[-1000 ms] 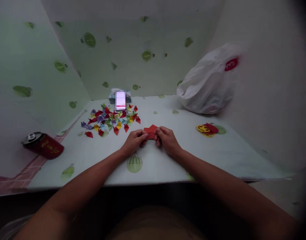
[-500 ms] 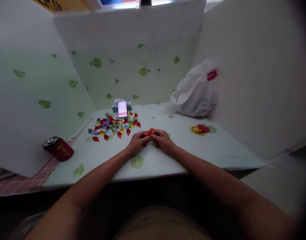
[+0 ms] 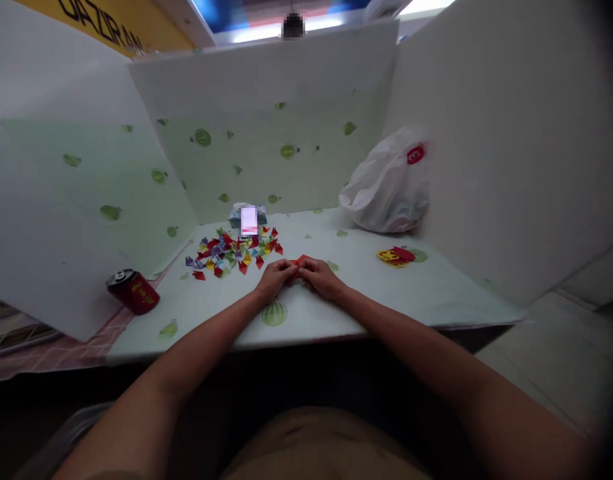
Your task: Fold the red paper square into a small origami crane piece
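My left hand (image 3: 274,278) and my right hand (image 3: 320,275) meet at the middle of the table, fingers curled together on a small red folded paper (image 3: 299,261). Only the paper's top edge shows above my fingertips. Behind and to the left lies a pile of several small folded paper pieces (image 3: 233,251) in red, purple, yellow, blue and green. A short stack of yellow and red paper sheets (image 3: 397,256) lies to the right of my hands.
A red can (image 3: 134,291) lies on its side at the left table edge. A white plastic bag (image 3: 389,185) sits at the back right. A small tissue pack (image 3: 247,215) stands at the back. White boards wall three sides of the leaf-patterned tabletop (image 3: 436,293).
The view has tilted up and back, so the table looks smaller and the boards' tops show. My hands have closed tighter over the red paper; less of it shows.
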